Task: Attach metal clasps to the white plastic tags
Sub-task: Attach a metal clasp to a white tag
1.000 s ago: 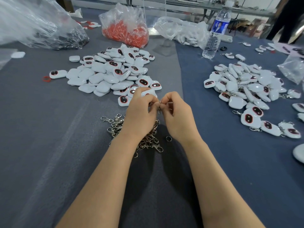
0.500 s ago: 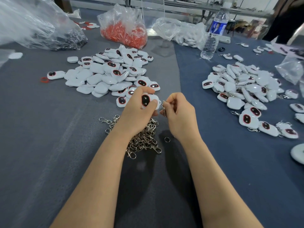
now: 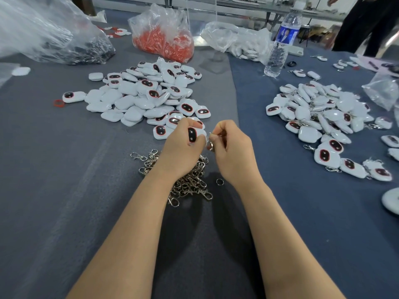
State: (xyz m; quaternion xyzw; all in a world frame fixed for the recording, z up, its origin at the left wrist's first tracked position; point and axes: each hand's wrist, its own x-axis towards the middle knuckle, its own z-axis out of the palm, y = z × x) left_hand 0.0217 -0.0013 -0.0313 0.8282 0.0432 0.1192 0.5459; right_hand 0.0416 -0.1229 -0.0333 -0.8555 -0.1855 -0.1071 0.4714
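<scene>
Turned face-up since a second back: white tag [image 3: 192, 134], pinched in curled fingers [image 3: 195, 125] of left hand [image 3: 181, 149]. Right hand [image 3: 232, 149] fingers [image 3: 217, 138] closed on metal clasp [image 3: 211, 146], just beside tag's right edge, mid surface [image 3: 64, 190]. Probably light, stiff, glossy, slippery; better gripped across flat faces, loop corner left free. Clasp pile [image 3: 187, 182] under wrists; loose tags [image 3: 146, 93] toward far edge.

White tag [image 3: 192, 134] in left hand [image 3: 181, 147]
</scene>
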